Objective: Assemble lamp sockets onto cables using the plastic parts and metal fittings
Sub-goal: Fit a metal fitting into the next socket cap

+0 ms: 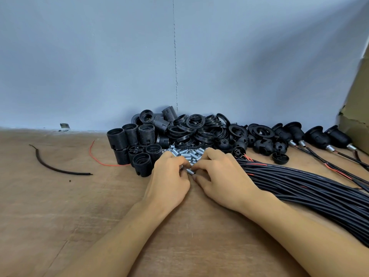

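Note:
A heap of small silver metal fittings (184, 152) lies at the table's centre. My left hand (169, 176) and my right hand (217, 176) meet at its near edge, fingers curled. Between their fingertips sits one metal fitting (190, 171), pinched by both. Black threaded socket bodies (137, 144) stand in a cluster to the left. Black plastic rings (197, 126) and domed caps (261, 146) pile up behind. A thick bundle of black cables (299, 182) runs from the heap to the right edge, under my right forearm.
Several assembled sockets on cables (313, 136) lie at the back right beside a cardboard box (357, 116). A loose black cable piece (60, 168) and a red wire (95, 156) lie on the wooden table (60, 206) at left. A wall stands close behind.

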Motion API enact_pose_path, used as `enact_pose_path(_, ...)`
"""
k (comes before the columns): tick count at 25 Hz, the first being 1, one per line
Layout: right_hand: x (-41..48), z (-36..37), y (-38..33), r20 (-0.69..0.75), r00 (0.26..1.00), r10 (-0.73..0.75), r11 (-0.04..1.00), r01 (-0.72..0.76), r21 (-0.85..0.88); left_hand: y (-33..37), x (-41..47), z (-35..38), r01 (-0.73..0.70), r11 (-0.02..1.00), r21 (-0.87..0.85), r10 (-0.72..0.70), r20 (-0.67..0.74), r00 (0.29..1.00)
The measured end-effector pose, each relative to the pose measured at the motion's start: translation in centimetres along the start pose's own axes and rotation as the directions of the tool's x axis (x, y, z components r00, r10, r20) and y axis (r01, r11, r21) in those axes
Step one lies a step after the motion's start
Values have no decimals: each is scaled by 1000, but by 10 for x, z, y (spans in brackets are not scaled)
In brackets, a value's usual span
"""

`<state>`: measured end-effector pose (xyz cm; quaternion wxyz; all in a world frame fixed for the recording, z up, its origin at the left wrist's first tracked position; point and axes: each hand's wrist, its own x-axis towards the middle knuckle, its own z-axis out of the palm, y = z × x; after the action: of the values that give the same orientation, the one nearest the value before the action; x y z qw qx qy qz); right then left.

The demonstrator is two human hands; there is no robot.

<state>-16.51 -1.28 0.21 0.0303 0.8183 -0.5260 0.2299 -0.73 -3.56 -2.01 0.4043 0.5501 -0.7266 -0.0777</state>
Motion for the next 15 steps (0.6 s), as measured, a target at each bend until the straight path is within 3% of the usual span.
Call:
enact_pose_path(8,0,-7,6,13,999,39,997,-39,64,0,-5,-2,-20,999,-32,21,27,999)
enact_pose_path(15,0,-6,5,99,995,-12,999,9,31,1,-7,-6,-8,996,-91,11,33,999)
